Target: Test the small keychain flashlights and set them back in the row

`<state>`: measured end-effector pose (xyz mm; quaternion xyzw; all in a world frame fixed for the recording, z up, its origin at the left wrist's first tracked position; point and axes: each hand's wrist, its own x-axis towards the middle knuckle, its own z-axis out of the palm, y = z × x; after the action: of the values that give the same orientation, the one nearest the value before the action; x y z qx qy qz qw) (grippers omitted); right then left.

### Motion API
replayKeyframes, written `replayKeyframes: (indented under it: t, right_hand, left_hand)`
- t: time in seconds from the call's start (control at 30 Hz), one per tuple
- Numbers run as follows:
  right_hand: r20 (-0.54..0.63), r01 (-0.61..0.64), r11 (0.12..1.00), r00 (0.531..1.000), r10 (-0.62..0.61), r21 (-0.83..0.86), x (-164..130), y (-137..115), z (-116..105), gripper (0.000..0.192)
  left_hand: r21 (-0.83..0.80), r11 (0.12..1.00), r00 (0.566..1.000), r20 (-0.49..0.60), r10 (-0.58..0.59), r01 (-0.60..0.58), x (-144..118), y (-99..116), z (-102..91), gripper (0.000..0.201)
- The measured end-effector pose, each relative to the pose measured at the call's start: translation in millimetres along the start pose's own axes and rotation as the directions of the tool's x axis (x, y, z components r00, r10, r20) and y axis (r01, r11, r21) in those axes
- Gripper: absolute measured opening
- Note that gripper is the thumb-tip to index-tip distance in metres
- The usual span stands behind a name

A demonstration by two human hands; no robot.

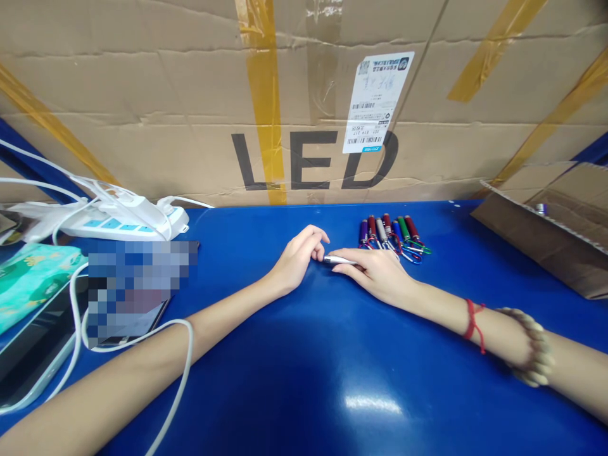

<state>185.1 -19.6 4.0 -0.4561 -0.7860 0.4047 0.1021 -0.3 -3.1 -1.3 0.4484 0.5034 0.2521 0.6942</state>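
Observation:
My right hand point(380, 271) is closed around a small silver flashlight point(338, 259), its dark-rimmed end pointing left out of the fingers. The rest of the flashlight is hidden in the palm. Just left of that end is my left hand point(297, 256), loosely curved with fingers apart and no object visible in it. Beyond my right hand, several similar mini flashlights point(403, 228) lie side by side in purple, red, silver, blue and green. Coloured carabiner clips point(411, 254) are attached at their near ends.
A large cardboard box point(190, 82) marked LED stands behind the blue table point(304, 380). On the left are a power strip point(118, 218), a green tissue pack point(38, 278), phone-like devices point(156, 316) and a white cable point(183, 373) over my left forearm. A brown paper bag point(536, 240) lies right.

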Motion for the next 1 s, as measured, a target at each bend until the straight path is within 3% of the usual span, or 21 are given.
replayKeyframes:
  t: [0.37,0.57,0.7,0.83,1.0]
  right_hand:
    - [0.021,-0.003,1.000,1.000,0.003,0.016,1,-6,-2,0.033]
    - [-0.029,-0.038,0.997,0.999,0.036,-0.066,2,-10,-4,0.023]
    - [-0.055,0.053,0.982,0.996,-0.064,-0.182,7,-6,-5,0.016]
    - [-0.067,0.173,0.949,0.978,-0.197,-0.264,16,1,-10,0.021]
    - [-0.012,0.350,0.886,0.928,-0.371,-0.303,30,8,-16,0.031]
  left_hand:
    - [0.070,0.997,1.000,-0.021,-0.014,0.016,-4,6,1.4,0.024]
    - [0.244,0.970,0.974,-0.221,0.057,-0.002,-5,5,-3.5,0.019]
    - [0.391,0.918,0.945,-0.272,0.184,-0.066,-7,8,-4.2,0.017]
    - [0.552,0.805,0.922,-0.155,0.354,-0.216,-17,18,1.2,0.015]
    - [0.678,0.584,0.854,0.126,0.504,-0.445,-37,42,15.7,0.015]
